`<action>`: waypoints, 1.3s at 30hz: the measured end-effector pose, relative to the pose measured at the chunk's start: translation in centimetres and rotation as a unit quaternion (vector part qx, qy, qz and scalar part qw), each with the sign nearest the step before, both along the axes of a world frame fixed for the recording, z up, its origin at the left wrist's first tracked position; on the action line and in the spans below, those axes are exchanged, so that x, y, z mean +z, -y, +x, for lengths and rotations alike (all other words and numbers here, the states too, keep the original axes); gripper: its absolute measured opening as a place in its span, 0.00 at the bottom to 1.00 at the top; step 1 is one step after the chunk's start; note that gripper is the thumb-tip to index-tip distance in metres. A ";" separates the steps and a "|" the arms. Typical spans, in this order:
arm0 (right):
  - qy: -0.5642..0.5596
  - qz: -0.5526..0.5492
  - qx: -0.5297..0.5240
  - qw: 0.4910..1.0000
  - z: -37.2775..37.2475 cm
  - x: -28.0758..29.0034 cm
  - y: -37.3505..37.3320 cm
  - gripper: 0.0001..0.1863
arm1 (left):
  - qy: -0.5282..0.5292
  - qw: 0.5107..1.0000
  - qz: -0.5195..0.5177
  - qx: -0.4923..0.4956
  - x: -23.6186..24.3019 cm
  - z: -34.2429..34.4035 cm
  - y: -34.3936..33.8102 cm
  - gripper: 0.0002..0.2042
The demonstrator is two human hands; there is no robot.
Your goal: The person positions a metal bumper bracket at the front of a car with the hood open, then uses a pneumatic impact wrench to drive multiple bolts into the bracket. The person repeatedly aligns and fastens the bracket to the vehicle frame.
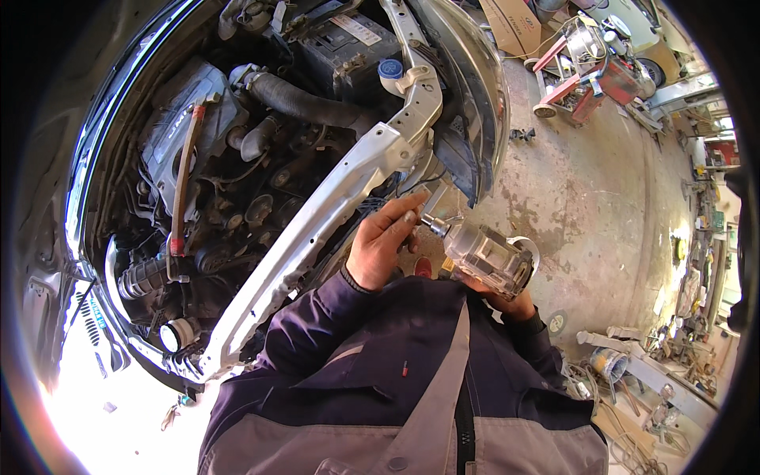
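1. Step in hand, my read: readying the front end of the power tool (487,257), left hand (377,248) working at its nose, right hand (516,304) carrying it.
2. Tool location: in front of the person's dark jacket (356,317), above the floor (586,206), just outside the car's silver front crossbar (309,229). Lies slanted, nose toward the left hand, clear of the crossbar.
3. Left fingers (393,212): drawn close together, stretched toward the nose. Whether they touch it, or pinch a small part, can't tell; undersides hidden.
4. Right fingers: closed around the lower grip of the tool, apparently; tool body covers most of them, so exact trigger-finger position can't be told. No other support for the tool visible.
5. Next move, judged: calls for a steady right grip and nose kept lined up with the left fingers; left fingertips should be clear of the nose before any spin.
6. Around: open engine bay left of the hands, with a long orange-brown bar (186,170), red at both ends, resting across the engine; black hose (309,103) and blue cap (390,69) farther up.
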State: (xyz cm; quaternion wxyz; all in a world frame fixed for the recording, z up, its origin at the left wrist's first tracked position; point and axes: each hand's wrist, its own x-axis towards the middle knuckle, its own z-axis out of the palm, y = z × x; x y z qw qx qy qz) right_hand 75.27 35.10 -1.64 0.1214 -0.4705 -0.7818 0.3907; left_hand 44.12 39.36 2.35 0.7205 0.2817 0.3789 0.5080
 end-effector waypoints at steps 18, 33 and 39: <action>-0.112 -0.111 -0.025 0.987 -2.0 2.4 -1.9 0.20 | -0.063 0.992 0.105 0.010 0.3 -3.9 -0.8 0.15; -0.096 -0.008 0.085 0.992 1.8 -0.2 -4.1 0.28 | -0.172 0.973 0.130 -0.078 2.3 -6.8 -1.0 0.16; -0.110 0.044 0.097 0.988 2.5 -0.7 -8.1 0.29 | -0.191 0.973 0.115 -0.052 2.8 -6.3 -1.8 0.14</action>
